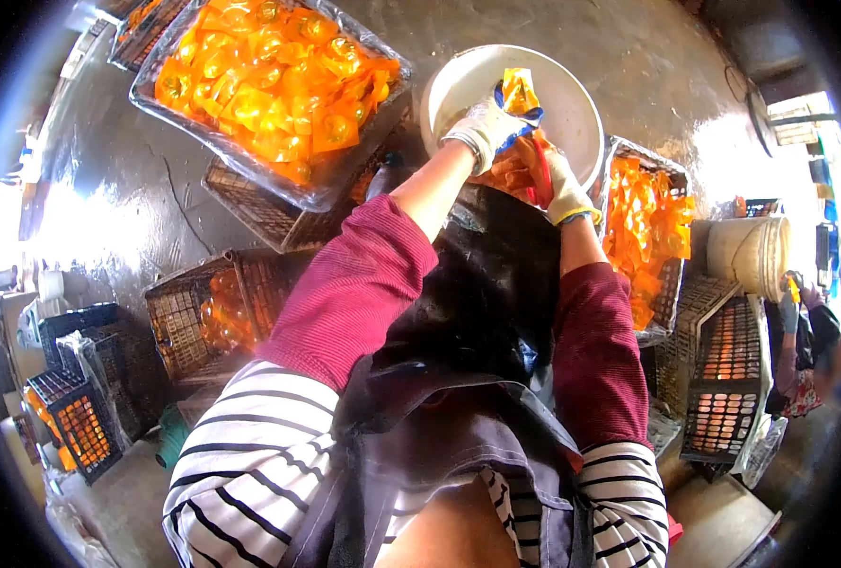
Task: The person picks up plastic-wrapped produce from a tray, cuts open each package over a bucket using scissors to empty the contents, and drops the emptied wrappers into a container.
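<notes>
My left hand (496, 123), in a white and blue glove, is closed round a yellow-orange packet (519, 91) over a large white tub (579, 114). My right hand (568, 189), gloved in white with a yellow cuff, is closed round a red-handled tool (540, 175) just to the right of it. What the tool's working end looks like is hidden. Below and between my hands, orange-brown pieces (507, 174) lie in the tub.
A lined crate (146, 95) full of orange packets stands at upper left, another crate (666, 317) at right. Dark crates (179, 317) sit left, more (723, 379) at right near a white bucket (747, 248). A co-worker (804, 350) is at far right.
</notes>
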### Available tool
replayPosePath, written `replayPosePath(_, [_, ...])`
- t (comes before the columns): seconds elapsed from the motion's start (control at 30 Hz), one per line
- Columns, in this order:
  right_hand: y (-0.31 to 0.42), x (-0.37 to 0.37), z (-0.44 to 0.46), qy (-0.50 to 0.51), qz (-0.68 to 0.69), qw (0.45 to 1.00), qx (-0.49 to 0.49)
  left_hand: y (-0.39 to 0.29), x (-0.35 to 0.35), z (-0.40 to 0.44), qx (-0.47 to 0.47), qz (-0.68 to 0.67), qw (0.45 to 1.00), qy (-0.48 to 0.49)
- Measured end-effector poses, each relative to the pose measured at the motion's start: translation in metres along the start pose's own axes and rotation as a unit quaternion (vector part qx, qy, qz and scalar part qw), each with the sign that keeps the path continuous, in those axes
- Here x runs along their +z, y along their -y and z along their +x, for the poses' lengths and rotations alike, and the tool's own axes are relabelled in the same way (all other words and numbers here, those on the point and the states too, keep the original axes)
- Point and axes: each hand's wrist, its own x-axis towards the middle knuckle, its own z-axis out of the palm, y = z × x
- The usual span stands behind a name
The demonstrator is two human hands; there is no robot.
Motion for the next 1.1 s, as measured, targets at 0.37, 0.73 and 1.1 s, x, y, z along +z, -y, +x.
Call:
replayPosePath(0.37, [0.056, 0.011, -0.035, -0.098, 0.108, 0.979, -0.144, 0.011, -0.156, -0.088, -0.065, 0.365, 0.906, -0.205])
replayPosePath(0.73, [0.047, -0.043, -0.042, 0.261, 0.481, 0.819, -0.174, 0.126, -0.203, -0.047, -0.101, 0.340, 0.929, -0.105])
replayPosePath(1.1, [0.052, 0.011, -0.035, -0.028, 0.043, 0.993, -0.110, 0.119, -0.193, -0.058, 0.087, -0.150, 0.926, -0.334])
